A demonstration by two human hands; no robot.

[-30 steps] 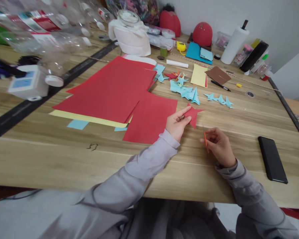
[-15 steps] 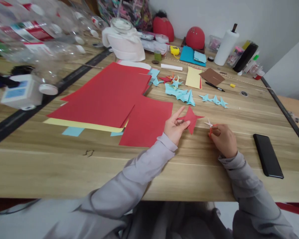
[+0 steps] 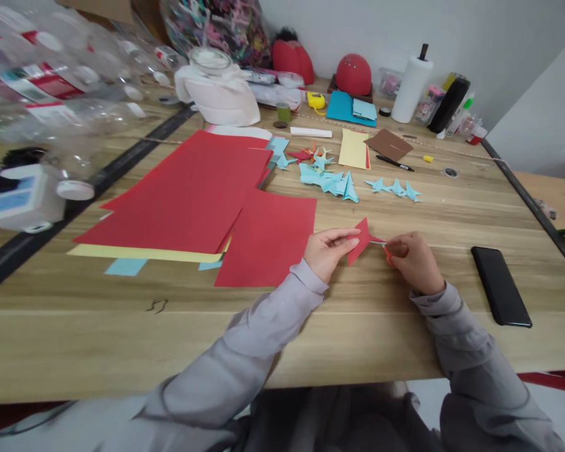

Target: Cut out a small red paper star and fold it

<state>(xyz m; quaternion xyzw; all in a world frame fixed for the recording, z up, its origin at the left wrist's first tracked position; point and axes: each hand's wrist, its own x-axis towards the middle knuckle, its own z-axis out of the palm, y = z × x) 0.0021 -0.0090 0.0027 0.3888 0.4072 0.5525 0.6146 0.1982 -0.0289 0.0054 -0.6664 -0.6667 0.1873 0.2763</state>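
Between the thumb and fingers of my left hand (image 3: 328,250) is a folded red paper crane (image 3: 359,243), its thin pointed end turned to the right. My right hand (image 3: 417,260) is closed on small orange-handled scissors (image 3: 388,253). The blades lie right at the crane's thin point; whether the paper is between them I cannot tell. Left of my left hand lies a red paper sheet (image 3: 273,238), beside a stack of larger red sheets (image 3: 183,194). Folded light-blue paper cranes (image 3: 396,188) rest on the table beyond my hands.
A black phone (image 3: 501,286) lies right of my right hand. Farther back are a black pen (image 3: 394,163), brown paper (image 3: 390,144), yellow paper (image 3: 353,149) and a yellow tape measure (image 3: 316,100). Plastic bottles (image 3: 56,113) crowd the left, near a white box (image 3: 23,198).
The scissors have moved left to the crane's thin end, and their blades have closed up. The crane has turned slightly in my left hand. The whole view has shifted a little.
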